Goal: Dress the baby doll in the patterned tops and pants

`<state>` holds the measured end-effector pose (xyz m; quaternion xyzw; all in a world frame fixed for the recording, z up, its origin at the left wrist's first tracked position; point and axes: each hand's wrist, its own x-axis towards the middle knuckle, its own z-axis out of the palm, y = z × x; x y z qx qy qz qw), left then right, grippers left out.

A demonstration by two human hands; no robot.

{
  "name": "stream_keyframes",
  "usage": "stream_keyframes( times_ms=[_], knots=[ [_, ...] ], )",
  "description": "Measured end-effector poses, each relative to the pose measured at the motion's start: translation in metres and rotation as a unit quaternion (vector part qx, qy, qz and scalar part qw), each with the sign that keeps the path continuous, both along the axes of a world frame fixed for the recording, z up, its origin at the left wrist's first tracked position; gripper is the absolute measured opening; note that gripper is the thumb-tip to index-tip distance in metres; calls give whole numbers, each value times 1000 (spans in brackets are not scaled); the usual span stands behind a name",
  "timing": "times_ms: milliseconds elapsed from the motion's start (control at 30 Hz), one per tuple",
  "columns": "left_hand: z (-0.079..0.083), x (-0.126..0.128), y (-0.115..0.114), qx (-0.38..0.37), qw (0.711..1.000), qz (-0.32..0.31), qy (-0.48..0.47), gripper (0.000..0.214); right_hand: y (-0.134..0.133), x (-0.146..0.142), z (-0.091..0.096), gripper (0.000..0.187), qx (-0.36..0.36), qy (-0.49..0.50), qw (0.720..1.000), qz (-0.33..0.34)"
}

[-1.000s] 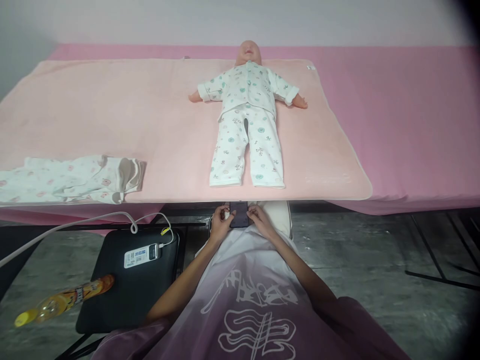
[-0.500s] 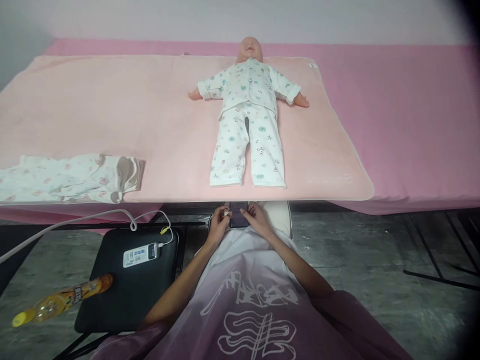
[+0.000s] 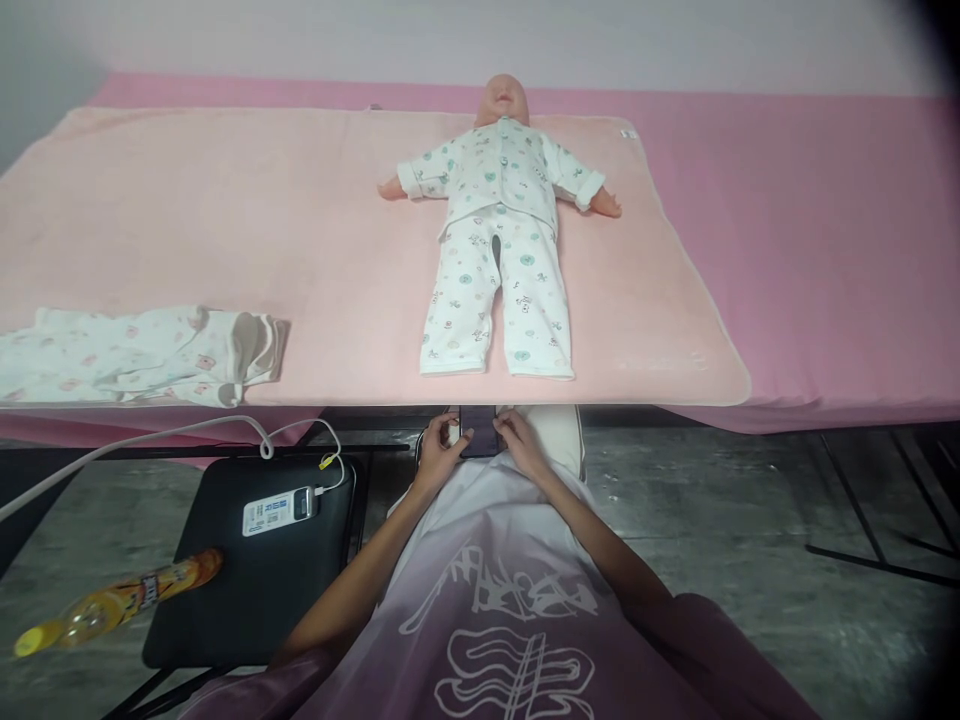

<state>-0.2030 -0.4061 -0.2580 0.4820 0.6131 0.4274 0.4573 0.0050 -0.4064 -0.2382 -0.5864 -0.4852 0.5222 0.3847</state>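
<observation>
Low in the head view, just below the bed's front edge, both my hands hold a dark phone (image 3: 479,431) over my lap. My left hand (image 3: 438,452) grips its left side with the thumb on the screen. My right hand (image 3: 520,443) grips its right side, fingers curled. Beyond them a baby doll (image 3: 498,215) in white printed pyjamas lies on its back on a pale pink blanket (image 3: 300,230), arms spread, head away from me.
Folded white baby clothes (image 3: 142,355) lie at the blanket's left front. A black stool (image 3: 262,580) at my left carries a power bank (image 3: 277,508) with a white cable (image 3: 150,438). An orange bottle (image 3: 112,603) lies beside it. The pink bed (image 3: 810,250) stretches right.
My thumbs have shifted slightly on the phone. The view has drifted a little; nothing else has moved.
</observation>
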Motion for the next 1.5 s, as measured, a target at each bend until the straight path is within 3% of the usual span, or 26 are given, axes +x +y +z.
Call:
stream_keyframes(
  times_ms=[100, 233, 467, 1167, 1367, 1500],
  knots=[
    [0, 0, 0, 9, 1000, 2, 10, 45, -1, -5, 2, 35, 5, -25, 1000, -4],
    [6, -3, 2, -17, 1000, 4, -19, 24, 0, -10, 0, 40, 7, -59, 998, -19],
    [8, 1, 8, -46, 995, 30, -78, 11, -2, 0, 0, 27, 12, -11, 1000, 14],
    [4, -1, 3, -16, 999, 2, -27, 41, -6, 3, -9, 30, 16, 16, 999, 22],
    [6, -5, 3, -28, 998, 0, -63, 30, -5, 3, -14, 28, 18, 19, 999, 24],
    [5, -2, 4, -30, 999, 4, -33, 32, -6, 4, -15, 32, 19, 17, 999, 35]
  ],
)
